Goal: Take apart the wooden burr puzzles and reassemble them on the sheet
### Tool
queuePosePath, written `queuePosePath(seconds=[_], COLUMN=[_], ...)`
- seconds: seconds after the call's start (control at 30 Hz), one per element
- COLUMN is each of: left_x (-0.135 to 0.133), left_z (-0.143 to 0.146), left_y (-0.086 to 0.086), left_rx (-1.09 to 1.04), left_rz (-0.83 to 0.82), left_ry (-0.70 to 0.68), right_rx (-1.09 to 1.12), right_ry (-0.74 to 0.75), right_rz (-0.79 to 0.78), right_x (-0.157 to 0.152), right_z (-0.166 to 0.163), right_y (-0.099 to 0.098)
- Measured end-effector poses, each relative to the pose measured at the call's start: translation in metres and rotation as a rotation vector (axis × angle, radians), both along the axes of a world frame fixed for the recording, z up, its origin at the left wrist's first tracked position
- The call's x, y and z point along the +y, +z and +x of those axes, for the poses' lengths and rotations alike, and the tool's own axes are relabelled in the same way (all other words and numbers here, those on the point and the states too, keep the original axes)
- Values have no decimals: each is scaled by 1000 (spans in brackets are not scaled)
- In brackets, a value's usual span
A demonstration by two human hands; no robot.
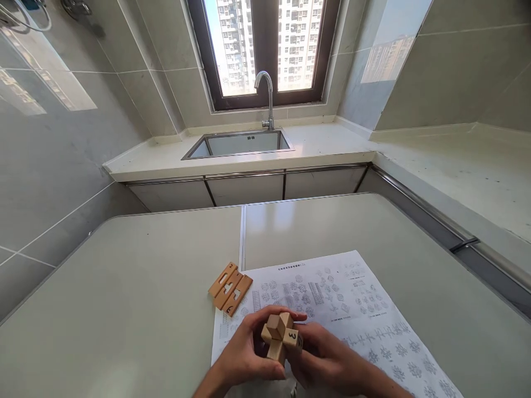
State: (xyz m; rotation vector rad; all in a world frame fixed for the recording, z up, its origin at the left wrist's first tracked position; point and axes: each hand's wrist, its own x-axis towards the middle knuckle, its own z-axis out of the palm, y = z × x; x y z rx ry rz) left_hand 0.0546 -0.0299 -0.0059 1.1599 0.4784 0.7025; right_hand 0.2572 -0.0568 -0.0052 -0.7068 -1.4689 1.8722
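Between my two hands is a wooden burr puzzle (276, 334), its light square bars crossing each other and one end marked with a 3. My left hand (253, 351) curls round its left side, with fingers behind and thumb in front. From the right, my right hand (321, 354) grips the numbered bar; some of its fingertips are hidden behind the wood. Beneath the hands lies a printed instruction sheet (307, 271) with rows of small puzzle drawings. Several flat notched wooden pieces (230, 288), numbered and darker in tone, rest side by side at the sheet's upper left corner.
The pale table (145, 309) has a seam running away from me. Beyond it stands a counter (323, 141) with a sink (249, 143) and a curved faucet (269, 99) under a window. Another counter (468, 166) runs along the right, and a tiled wall (50, 166) rises at left.
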Motion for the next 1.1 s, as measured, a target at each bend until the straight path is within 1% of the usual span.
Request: queuePosePath(seconds=[0.1,0.3,0.47,0.6,0.7,0.83,0.9,0.97,1.03,1.1], left_x=[1,1,0,-1,-2,-2,-3,-5,-6,-7], left_z=[0,1,2,4,4,4,5,7,9,10], left_y=[2,7,6,7,8,7,7,8,9,10], left_rx=[29,101,123,109,121,185,217,250,286,313], left_rz=[35,91,115,85,48,54,53,45,52,60], left_ry=[-9,30,37,79,121,188,213,218,210,208], right_rx=[-3,-62,-98,-126,-188,-269,-254,-226,-217,-210], right_ry=[-43,-115,-114,-120,-186,-344,-400,-413,-399,-346], right_rz=[37,189,191,170,195,280,277,246,212,169], right_x=[0,2,1,1,1,1,1,1,2,3], right_z=[-1,0,1,3,6,9,11,12,12,12], right_y=[-3,0,-3,-5,-6,-11,-14,-16,-15,-12])
